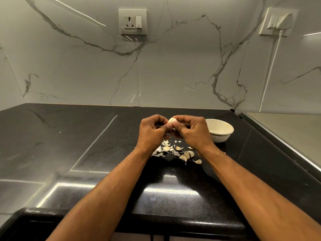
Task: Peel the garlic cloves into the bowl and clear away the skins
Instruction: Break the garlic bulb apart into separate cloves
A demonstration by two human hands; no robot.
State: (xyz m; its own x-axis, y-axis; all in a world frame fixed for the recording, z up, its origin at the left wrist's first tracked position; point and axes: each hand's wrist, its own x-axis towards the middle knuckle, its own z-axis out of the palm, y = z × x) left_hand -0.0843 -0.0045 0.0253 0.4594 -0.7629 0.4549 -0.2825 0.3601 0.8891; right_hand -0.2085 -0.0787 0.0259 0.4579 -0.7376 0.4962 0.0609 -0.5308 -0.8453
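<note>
Spanning the lower half of the view, a black stone countertop (86, 153), glossy with light reflections, backed by a white marble wall (69, 66) carrying a switched socket (132, 22) high at centre and a plugged-in socket (278, 21) at upper right with its cord hanging down. Reaching forward over the counter, two bare forearms meeting at centre. Sitting just right of the hands, on the counter, a white bowl (221, 131), its visible inside apparently holding nothing, though the near part is hidden by the right hand. Lying scattered on the counter below and between the wrists, a pile of loose skins and cloves (173, 152), several cloves still looking unpeeled. Raised above that pile, left hand (152, 131) and right hand (192, 131), both with fingers curled, pinching one garlic clove (172, 120) between thumbs and fingertips. Judging by this, peeling in progress, early in the task. Calling next for stripping the remaining skin from the held clove, then carrying it a short way right and dropping it into the bowl, leaving the skins for gathering afterwards.
</note>
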